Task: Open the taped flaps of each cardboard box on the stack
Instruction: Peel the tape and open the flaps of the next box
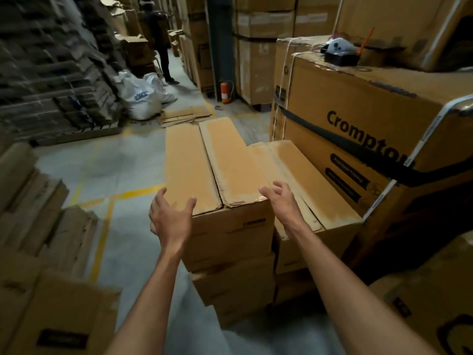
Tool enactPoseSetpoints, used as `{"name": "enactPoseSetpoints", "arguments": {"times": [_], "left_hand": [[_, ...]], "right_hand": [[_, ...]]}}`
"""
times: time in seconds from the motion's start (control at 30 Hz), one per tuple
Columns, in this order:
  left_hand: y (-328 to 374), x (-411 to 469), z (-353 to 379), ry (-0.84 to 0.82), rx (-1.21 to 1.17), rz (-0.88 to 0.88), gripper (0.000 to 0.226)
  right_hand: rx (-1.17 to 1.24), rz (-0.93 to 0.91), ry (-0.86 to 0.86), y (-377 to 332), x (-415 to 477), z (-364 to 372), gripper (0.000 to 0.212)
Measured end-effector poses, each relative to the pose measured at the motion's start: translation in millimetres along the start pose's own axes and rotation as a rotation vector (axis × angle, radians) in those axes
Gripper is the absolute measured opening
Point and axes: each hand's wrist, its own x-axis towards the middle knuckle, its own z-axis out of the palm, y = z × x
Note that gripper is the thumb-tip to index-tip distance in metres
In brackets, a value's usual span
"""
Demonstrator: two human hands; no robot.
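Observation:
A long cardboard box (230, 226) tops the stack in front of me. Its two top flaps (217, 160) lie flat with a seam between them and pale strips along their edges. My left hand (170, 217) hovers at the near left corner of the box with fingers spread and relaxed, holding nothing. My right hand (281, 201) hovers at the near right corner, fingers loosely curled, empty. A second, lower stack (314, 190) of the same boxes stands right beside it, with flaps lying loose.
Large Crompton cartons (358, 139) rise close on the right, with a black tool (340, 56) on top. Flattened cardboard piles (51, 80) fill the left. Low boxes (58, 303) sit at my near left. A person (158, 37) stands far down the aisle near white sacks (139, 98).

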Motion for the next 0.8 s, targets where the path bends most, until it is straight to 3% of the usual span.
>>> {"name": "enactPoseSetpoints", "arguments": {"times": [0.13, 0.23, 0.27, 0.5, 0.7, 0.8], "left_hand": [[-29.7, 5.8, 8.7, -0.07, -0.196, -0.239, 0.087], [-42.0, 13.2, 14.6, -0.051, -0.357, -0.296, 0.065], [-42.0, 14.6, 14.9, -0.052, -0.41, -0.303, 0.057], [-16.8, 8.1, 3.6, -0.081, -0.535, -0.159, 0.068], [13.9, -18.7, -27.4, -0.068, -0.572, -0.006, 0.055], [34.9, -44.4, -38.3, -0.069, -0.624, 0.031, 0.043]], "right_hand": [[0.008, 0.093, 0.001, 13.1, 16.6, 11.7, 0.08], [0.072, 0.118, -0.014, 30.5, 24.6, 11.0, 0.118], [0.096, 0.119, -0.025, 35.2, 26.3, 10.8, 0.122], [0.13, 0.036, 0.056, -4.0, 9.9, 6.3, 0.074], [0.118, -0.077, 0.082, -49.3, -24.9, -29.8, 0.07], [0.122, -0.136, 0.14, -63.7, -61.2, -57.2, 0.05]]}}
